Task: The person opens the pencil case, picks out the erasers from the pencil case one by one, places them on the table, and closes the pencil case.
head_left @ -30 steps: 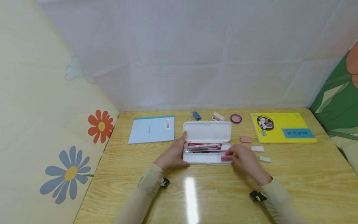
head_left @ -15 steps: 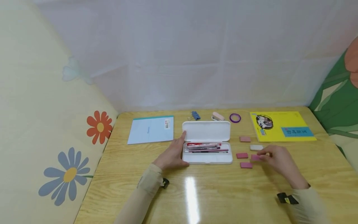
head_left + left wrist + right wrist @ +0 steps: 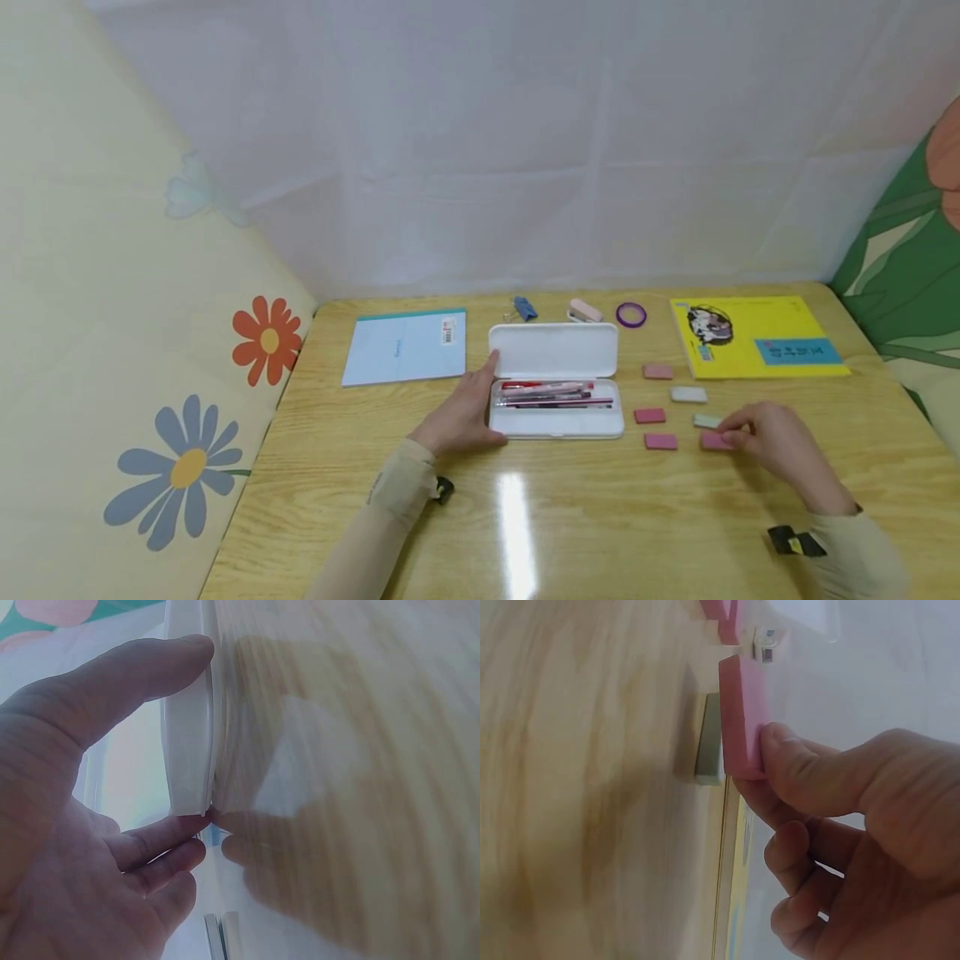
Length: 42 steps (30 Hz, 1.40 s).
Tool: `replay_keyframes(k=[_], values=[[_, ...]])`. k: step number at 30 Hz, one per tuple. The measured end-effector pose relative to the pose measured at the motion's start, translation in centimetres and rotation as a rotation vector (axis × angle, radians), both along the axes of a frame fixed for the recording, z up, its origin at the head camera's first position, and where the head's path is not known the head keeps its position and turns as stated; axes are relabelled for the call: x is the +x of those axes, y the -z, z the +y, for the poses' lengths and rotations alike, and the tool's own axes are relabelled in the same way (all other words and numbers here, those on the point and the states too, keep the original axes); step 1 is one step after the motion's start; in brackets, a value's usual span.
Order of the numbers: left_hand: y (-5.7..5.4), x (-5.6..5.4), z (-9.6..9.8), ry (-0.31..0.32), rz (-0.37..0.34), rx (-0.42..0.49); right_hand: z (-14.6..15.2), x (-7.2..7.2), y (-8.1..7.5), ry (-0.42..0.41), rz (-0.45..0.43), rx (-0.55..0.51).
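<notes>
Between the thumb and fingers of my right hand (image 3: pixel 780 446) is a pink eraser (image 3: pixel 714 441), pinched at its right end. Just behind it lies a pale green eraser (image 3: pixel 707 422), which the right wrist view shows on the table beyond the held one. My left hand (image 3: pixel 463 415) holds the left end of an open white pencil case (image 3: pixel 557 426), thumb at the front wall (image 3: pixel 187 735) and fingers toward the lid. Several pens (image 3: pixel 551 395) lie in the case's rear part. Two darker pink erasers, one (image 3: pixel 649 416) behind the other (image 3: pixel 661 442), lie right of the case.
A white eraser (image 3: pixel 688 395) and a dusty pink eraser (image 3: pixel 657 372) lie farther back. Along the rear are a blue notebook (image 3: pixel 405 348), a blue binder clip (image 3: pixel 525 309), a pink stapler (image 3: pixel 586 311), a purple tape roll (image 3: pixel 632 315) and a yellow book (image 3: pixel 761 337).
My right hand has left the case's right end and moved right and forward toward me with a pink eraser. Two pink erasers now show beside the case. The left hand stays on the case.
</notes>
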<state>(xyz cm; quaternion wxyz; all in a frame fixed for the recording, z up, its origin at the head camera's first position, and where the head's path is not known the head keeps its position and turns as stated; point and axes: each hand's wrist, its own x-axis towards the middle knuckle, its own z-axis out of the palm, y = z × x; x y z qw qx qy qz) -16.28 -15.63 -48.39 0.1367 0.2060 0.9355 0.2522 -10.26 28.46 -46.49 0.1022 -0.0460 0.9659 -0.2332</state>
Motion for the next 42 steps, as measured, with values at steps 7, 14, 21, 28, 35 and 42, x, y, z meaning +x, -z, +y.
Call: replay_keyframes(k=[7, 14, 21, 28, 35, 42], values=[[0.0, 0.0, 0.0, -0.002, 0.000, -0.005, 0.3, 0.0, 0.4, 0.017, -0.063, -0.001], [-0.1, 0.0, 0.0, -0.002, -0.011, -0.004, 0.1, 0.1, 1.1, 0.016, -0.038, 0.007], [-0.2, 0.1, 0.0, -0.001, -0.016, 0.001, 0.1, 0.4, 1.4, 0.021, 0.010, -0.006], [-0.1, 0.1, 0.0, -0.008, -0.018, 0.002, 0.2, 0.5, 1.7, 0.029, 0.035, -0.011], [0.0, 0.1, 0.2, -0.010, -0.003, -0.014, -0.4, 0.1, 0.6, 0.039, 0.076, -0.059], [-0.1, 0.1, 0.1, -0.012, -0.005, -0.003, -3.8, -2.8, -1.9, -0.017, 0.205, -0.130]])
